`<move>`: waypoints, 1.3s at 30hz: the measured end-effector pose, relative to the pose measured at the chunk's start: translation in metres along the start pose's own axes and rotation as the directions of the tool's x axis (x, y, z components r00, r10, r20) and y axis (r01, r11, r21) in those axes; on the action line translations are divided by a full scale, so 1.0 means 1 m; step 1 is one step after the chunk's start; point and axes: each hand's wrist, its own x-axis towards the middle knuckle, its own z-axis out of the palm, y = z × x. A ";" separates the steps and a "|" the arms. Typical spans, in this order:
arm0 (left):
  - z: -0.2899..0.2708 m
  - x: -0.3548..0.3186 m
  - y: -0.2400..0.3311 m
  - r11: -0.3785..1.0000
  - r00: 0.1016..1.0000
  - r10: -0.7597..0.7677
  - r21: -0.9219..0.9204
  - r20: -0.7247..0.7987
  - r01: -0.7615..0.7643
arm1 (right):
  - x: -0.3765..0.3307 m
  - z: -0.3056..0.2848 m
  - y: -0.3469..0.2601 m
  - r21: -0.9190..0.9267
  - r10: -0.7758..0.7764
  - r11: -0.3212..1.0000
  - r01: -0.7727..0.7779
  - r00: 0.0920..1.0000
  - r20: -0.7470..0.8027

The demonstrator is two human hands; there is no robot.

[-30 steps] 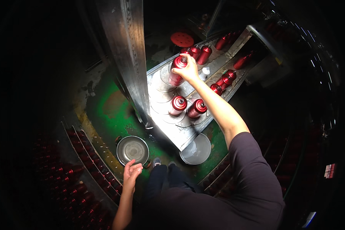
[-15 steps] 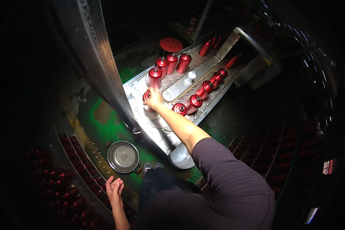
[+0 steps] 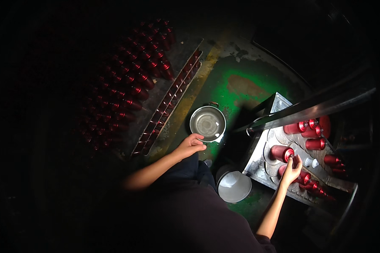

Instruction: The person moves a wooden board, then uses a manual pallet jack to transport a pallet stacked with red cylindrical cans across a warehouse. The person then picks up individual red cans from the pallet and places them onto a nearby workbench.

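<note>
While the right hand (image 3: 292,168) is reaching out over the metal tray (image 3: 264,162) on the person's right, its fingertips are resting against the top end of a red can (image 3: 281,152) lying on its side there; the fingers are bent and close together around the can's neck, but whether they are actually gripping it cannot be told from this angle. That can is lying near the tray's left edge, with another red can (image 3: 302,177) just below the hand and partly hidden by it. More red cans (image 3: 308,126) are lying farther back on the tray, and a few others (image 3: 334,160) are sitting along its right side. A dark metal bar (image 3: 308,110) is crossing above the tray.

The left hand (image 3: 191,146) is hanging lower and to the left, holding nothing, its fingers loosely curled together. It is hovering just beside a round metal bowl (image 3: 207,123) sitting on the green-painted floor (image 3: 240,84); touching cannot be confirmed. A pale bucket (image 3: 234,186) is standing between the person's body and the tray. Farther left, rows of red cans (image 3: 131,84) are standing upright in the dim light, next to a long slotted rack (image 3: 166,107) lying on the floor.
</note>
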 end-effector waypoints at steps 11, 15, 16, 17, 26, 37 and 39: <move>-0.112 0.014 -0.044 1.000 0.970 -0.013 0.000 -0.241 0.013 | -0.165 0.209 -0.065 0.088 0.166 0.931 -0.353 0.628 0.761; -0.220 -0.005 -0.120 0.999 0.774 -0.014 0.031 -0.633 0.044 | -0.228 0.323 -0.089 -0.013 -0.003 0.999 0.038 0.398 0.917; -0.245 -0.029 -0.123 0.998 0.666 -0.061 -0.034 -0.744 0.054 | -0.248 0.352 -0.101 -0.005 -0.004 1.000 0.027 0.334 0.942; -0.272 -0.052 -0.162 0.937 0.509 0.243 0.336 -0.826 0.098 | -0.271 0.379 -0.119 0.017 -0.033 0.998 0.063 0.253 0.967; -0.416 -0.126 -0.258 0.928 -0.095 0.240 0.200 -0.966 0.314 | -0.420 0.615 -0.136 0.347 -0.272 0.792 0.503 -0.217 0.937; -0.433 -0.102 -0.256 0.962 -0.157 0.201 0.164 -0.967 0.219 | -0.509 0.681 -0.118 0.154 -0.217 0.864 0.480 0.078 0.973; -0.435 -0.104 -0.252 0.967 -0.129 0.191 0.164 -0.973 0.194 | -0.508 0.682 -0.117 0.169 -0.226 0.874 0.455 0.073 0.971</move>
